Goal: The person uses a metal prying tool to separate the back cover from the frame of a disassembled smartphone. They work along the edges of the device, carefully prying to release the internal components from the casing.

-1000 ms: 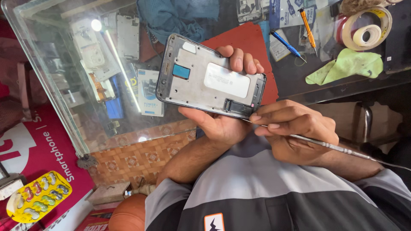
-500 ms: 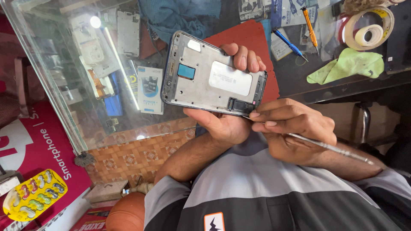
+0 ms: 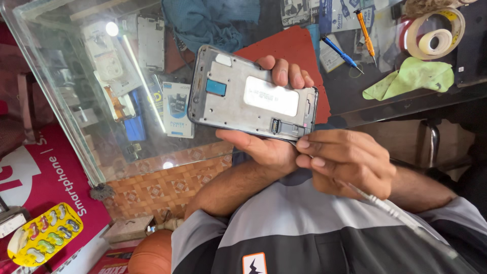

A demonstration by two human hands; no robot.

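My left hand (image 3: pixel 264 149) holds a grey metal phone frame (image 3: pixel 238 101) from below, its fingers curled over the far edge. The frame faces me and shows a small blue square and a pale shiny patch. My right hand (image 3: pixel 350 162) pinches a thin silver tool (image 3: pixel 390 210) whose shaft runs off to the lower right. Its tip sits at the frame's near right corner, by a small connector. Both hands hover above a red mat (image 3: pixel 289 48) on a dark worktop.
A glass display case (image 3: pixel 76 101) with phone parts and small boxes stands at left. A tape roll (image 3: pixel 436 33), green cloth (image 3: pixel 411 78), blue screwdriver (image 3: pixel 341 53) and orange screwdriver (image 3: pixel 365 30) lie at the back right. A blue cloth (image 3: pixel 203 23) lies behind the mat. A yellow blister pack (image 3: pixel 43 241) rests at lower left.
My right hand has closed in on the frame's near right corner, bringing the tool tip against it. The frame has stayed in my left hand, tilted slightly.
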